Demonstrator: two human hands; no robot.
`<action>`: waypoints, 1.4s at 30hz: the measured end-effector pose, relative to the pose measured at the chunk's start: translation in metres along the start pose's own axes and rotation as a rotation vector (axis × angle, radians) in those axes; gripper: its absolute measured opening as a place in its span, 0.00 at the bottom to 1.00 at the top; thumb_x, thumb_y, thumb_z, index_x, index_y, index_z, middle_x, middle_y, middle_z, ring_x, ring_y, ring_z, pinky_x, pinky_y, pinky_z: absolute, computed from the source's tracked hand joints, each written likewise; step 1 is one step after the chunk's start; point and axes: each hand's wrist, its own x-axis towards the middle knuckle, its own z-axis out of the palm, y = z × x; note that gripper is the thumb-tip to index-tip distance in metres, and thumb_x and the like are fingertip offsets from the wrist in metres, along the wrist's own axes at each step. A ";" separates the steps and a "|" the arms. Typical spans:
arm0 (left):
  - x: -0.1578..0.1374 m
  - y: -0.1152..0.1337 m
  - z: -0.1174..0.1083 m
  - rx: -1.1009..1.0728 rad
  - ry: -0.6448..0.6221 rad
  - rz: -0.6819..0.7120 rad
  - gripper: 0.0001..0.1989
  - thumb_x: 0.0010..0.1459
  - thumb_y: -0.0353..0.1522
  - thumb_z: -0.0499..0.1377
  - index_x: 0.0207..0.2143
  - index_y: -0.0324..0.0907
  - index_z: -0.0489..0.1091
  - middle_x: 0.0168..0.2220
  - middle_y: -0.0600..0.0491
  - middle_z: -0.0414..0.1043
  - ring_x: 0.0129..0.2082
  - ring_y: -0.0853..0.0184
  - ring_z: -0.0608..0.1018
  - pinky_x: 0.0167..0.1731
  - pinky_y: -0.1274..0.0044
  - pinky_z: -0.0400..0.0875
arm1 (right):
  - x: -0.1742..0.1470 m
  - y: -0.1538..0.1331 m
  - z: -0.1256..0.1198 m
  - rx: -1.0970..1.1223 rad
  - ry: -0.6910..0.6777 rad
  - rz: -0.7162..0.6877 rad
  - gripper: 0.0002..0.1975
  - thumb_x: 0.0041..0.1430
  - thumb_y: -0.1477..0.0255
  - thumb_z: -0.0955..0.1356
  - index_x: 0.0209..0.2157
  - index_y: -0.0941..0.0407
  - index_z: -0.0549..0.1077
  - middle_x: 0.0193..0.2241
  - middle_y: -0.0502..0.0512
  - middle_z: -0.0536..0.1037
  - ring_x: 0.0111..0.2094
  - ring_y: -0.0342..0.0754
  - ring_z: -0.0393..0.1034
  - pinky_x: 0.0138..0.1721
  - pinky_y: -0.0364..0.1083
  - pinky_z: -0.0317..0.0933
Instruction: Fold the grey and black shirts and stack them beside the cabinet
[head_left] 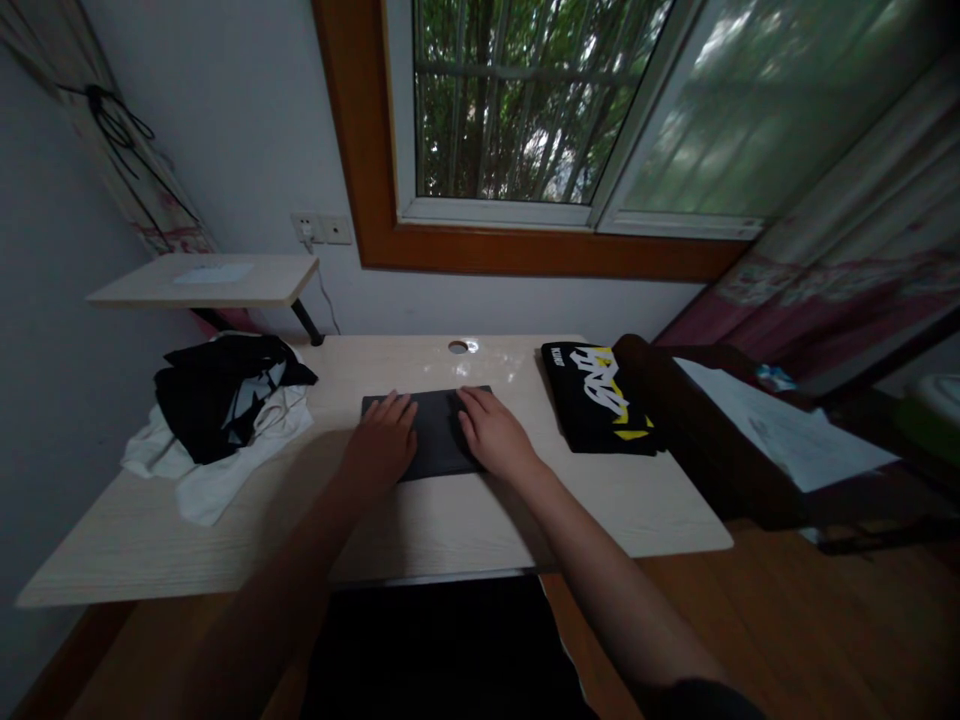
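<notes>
A flat dark grey rectangle (pixel 437 440) lies on the light wooden desk in front of me. I cannot make out whether it is folded cloth or a thin board. My left hand (pixel 381 440) rests palm down on its left part, fingers stretched out. On its right part lies my right hand (pixel 495 432), also flat with the fingers extended. Both hands touch it from above without gripping it. To the right sits a folded black garment (pixel 596 398) with white and yellow print. A loose heap of black cloth (pixel 217 385) and white cloth (pixel 244 455) is at the left.
The desk (pixel 465 530) stands against the wall below a window. A raised shelf (pixel 225 278) with a white paper overhangs its back left corner. Near the back edge is a round cable hole (pixel 458 347). Beyond the right edge, a dark brown piece of furniture (pixel 720 450) holds a white sheet (pixel 780 425).
</notes>
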 end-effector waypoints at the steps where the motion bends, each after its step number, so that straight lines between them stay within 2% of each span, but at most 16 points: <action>1: 0.007 0.002 0.009 0.006 0.004 -0.036 0.24 0.66 0.32 0.52 0.62 0.38 0.67 0.66 0.42 0.65 0.68 0.52 0.63 0.65 0.58 0.59 | 0.010 -0.004 0.009 -0.022 -0.018 0.006 0.23 0.72 0.69 0.59 0.63 0.61 0.67 0.64 0.65 0.68 0.64 0.55 0.62 0.66 0.55 0.55; 6: 0.020 -0.007 0.044 0.034 -0.004 -0.180 0.27 0.69 0.37 0.48 0.66 0.37 0.62 0.68 0.40 0.60 0.69 0.51 0.62 0.66 0.56 0.54 | 0.031 -0.010 0.052 -0.075 -0.155 0.028 0.27 0.72 0.65 0.58 0.67 0.61 0.62 0.69 0.65 0.61 0.69 0.55 0.54 0.69 0.56 0.47; 10: 0.013 -0.021 0.052 0.053 -0.016 -0.261 0.30 0.69 0.41 0.46 0.68 0.37 0.58 0.70 0.41 0.57 0.71 0.54 0.59 0.69 0.56 0.49 | 0.025 -0.001 0.064 -0.093 -0.191 0.117 0.30 0.73 0.59 0.55 0.69 0.60 0.58 0.71 0.62 0.56 0.72 0.56 0.46 0.70 0.58 0.43; 16: 0.008 -0.033 0.051 0.029 -0.095 -0.392 0.34 0.69 0.46 0.46 0.70 0.37 0.54 0.72 0.41 0.51 0.72 0.53 0.55 0.68 0.54 0.50 | 0.013 0.018 0.058 -0.107 -0.200 0.245 0.35 0.73 0.54 0.55 0.70 0.64 0.55 0.72 0.65 0.51 0.73 0.55 0.43 0.71 0.56 0.39; 25: 0.002 -0.050 0.052 -0.098 -0.104 -0.421 0.34 0.68 0.47 0.47 0.69 0.38 0.54 0.71 0.36 0.51 0.71 0.47 0.57 0.65 0.48 0.53 | -0.010 0.046 0.054 -0.097 -0.214 0.342 0.35 0.72 0.51 0.54 0.72 0.56 0.52 0.73 0.60 0.46 0.73 0.60 0.41 0.69 0.66 0.42; 29: 0.002 -0.050 0.050 -0.129 -0.118 -0.441 0.34 0.68 0.48 0.48 0.70 0.39 0.53 0.71 0.35 0.53 0.70 0.48 0.58 0.65 0.48 0.52 | -0.025 0.060 0.045 -0.065 -0.271 0.302 0.37 0.71 0.49 0.53 0.73 0.54 0.50 0.74 0.59 0.45 0.73 0.61 0.40 0.69 0.66 0.42; 34: -0.001 -0.056 0.052 -0.159 -0.088 -0.419 0.32 0.69 0.46 0.48 0.69 0.39 0.54 0.69 0.36 0.57 0.69 0.50 0.61 0.65 0.49 0.53 | -0.046 0.072 0.032 -0.036 -0.309 0.273 0.37 0.71 0.50 0.55 0.73 0.57 0.48 0.71 0.62 0.55 0.73 0.61 0.41 0.70 0.64 0.42; 39: -0.009 -0.071 0.056 -0.240 -0.040 -0.366 0.28 0.70 0.43 0.48 0.67 0.42 0.58 0.67 0.41 0.62 0.67 0.54 0.65 0.67 0.53 0.53 | -0.064 0.078 0.024 -0.007 -0.199 0.195 0.32 0.73 0.56 0.55 0.72 0.54 0.51 0.70 0.60 0.59 0.72 0.59 0.45 0.69 0.63 0.47; 42: -0.013 -0.082 0.057 -0.302 -0.002 -0.320 0.26 0.70 0.43 0.48 0.65 0.42 0.61 0.65 0.43 0.65 0.65 0.56 0.67 0.66 0.56 0.56 | -0.071 0.077 0.017 0.062 -0.099 0.093 0.28 0.73 0.57 0.58 0.69 0.51 0.58 0.68 0.60 0.61 0.70 0.57 0.52 0.68 0.62 0.50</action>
